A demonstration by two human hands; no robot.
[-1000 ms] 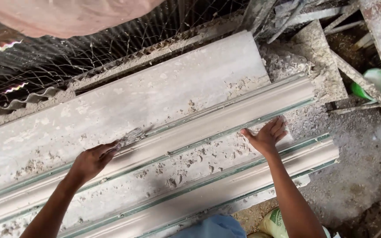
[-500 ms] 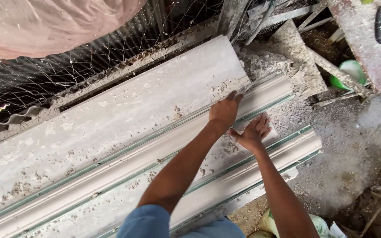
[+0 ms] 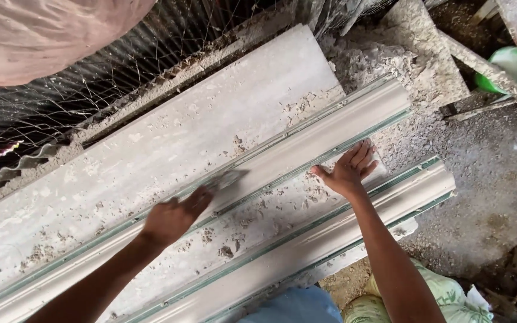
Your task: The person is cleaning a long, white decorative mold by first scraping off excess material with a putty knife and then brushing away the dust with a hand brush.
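The left hand (image 3: pixel 175 218) grasped a small blurred tool (image 3: pixel 227 179) against the long grey moulded plaster cornice (image 3: pixel 330 134); the right hand (image 3: pixel 347 172) lay flat, fingers released, beside it.

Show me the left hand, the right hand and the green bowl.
left hand (image 3: pixel 172 220), head view, back of the hand
right hand (image 3: pixel 347 172), head view, back of the hand
green bowl (image 3: pixel 507 64), head view, visible inside, upper right corner

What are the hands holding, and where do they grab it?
Left hand seems to pinch a small blurred scraper by its near end. Right hand grips nothing, lying flat against the moulding.
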